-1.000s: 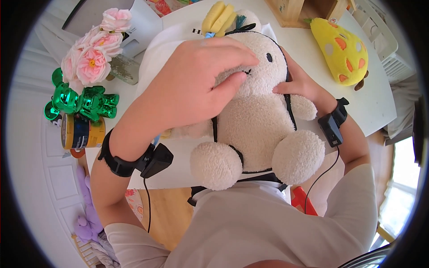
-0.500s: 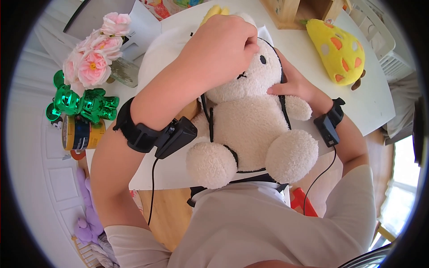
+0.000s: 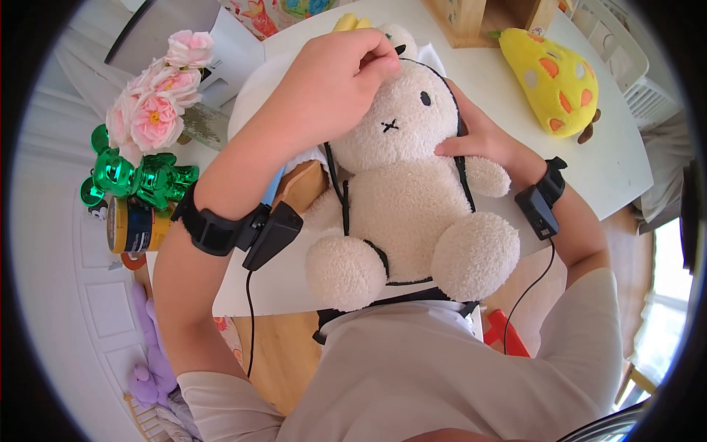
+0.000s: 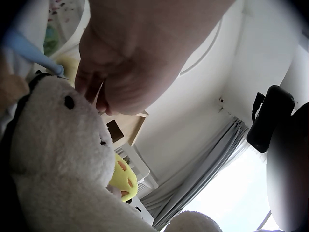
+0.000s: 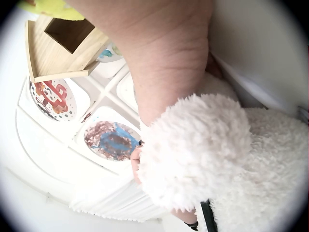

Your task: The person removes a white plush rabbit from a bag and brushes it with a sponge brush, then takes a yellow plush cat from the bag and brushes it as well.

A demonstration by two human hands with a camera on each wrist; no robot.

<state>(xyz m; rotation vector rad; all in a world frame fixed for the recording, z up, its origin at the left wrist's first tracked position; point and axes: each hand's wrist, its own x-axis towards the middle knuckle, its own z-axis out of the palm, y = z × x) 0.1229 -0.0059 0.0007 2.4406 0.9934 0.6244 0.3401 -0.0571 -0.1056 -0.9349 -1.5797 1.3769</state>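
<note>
A cream plush bunny (image 3: pixel 405 199) with black edging, a dark oval eye and a cross-stitched mouth sits facing up in front of the person. My left hand (image 3: pixel 335 85) is over the top of its head, fingers curled and thumb tip near the fingertips; nothing shows between them. In the left wrist view those fingers (image 4: pixel 89 89) overlap the bunny's face (image 4: pixel 67 125). The right hand (image 3: pixel 482 136) grips the bunny's side at the neck, thumb in front and the other fingers hidden behind. In the right wrist view a fluffy paw (image 5: pixel 193 150) covers much of this hand.
On the white table (image 3: pixel 582 173) lie a yellow plush (image 3: pixel 552 85) at right and a wooden house (image 3: pixel 486 22) behind. At left stand pink flowers (image 3: pixel 155 110), a shiny green bear figure (image 3: pixel 140 177) and a yellow jar (image 3: pixel 136 225). A brown object (image 3: pixel 302 188) lies beside the bunny.
My left hand has gone from beside the bunny's mouth up to the top of its head, its fingers curling in. The bunny has shifted slightly left; the right hand keeps its grip.
</note>
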